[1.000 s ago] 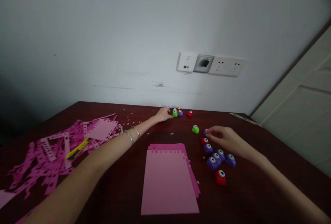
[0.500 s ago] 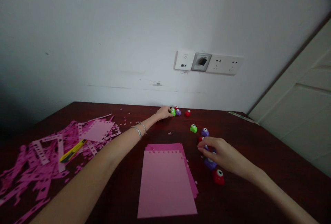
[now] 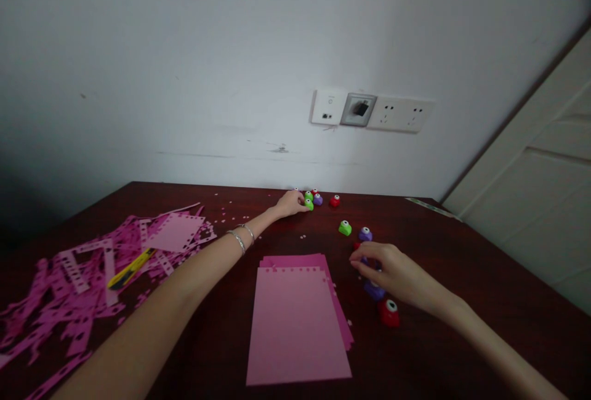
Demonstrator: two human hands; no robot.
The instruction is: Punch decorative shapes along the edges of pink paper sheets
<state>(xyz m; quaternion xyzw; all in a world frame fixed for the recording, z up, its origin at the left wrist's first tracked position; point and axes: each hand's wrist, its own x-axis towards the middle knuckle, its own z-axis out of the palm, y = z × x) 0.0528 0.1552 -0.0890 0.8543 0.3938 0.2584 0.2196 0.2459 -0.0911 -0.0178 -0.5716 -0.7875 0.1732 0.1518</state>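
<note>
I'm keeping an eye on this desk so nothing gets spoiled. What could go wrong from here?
The yellow cutter lies loose on the pink scraps, so a sweep of the left forearm might drag it; I can't tell whether its blade is out. The right hand partly hides some small pieces and could knock the purple one beneath it. The pink sheets are stacked unevenly, so a bump might spread them.
</note>
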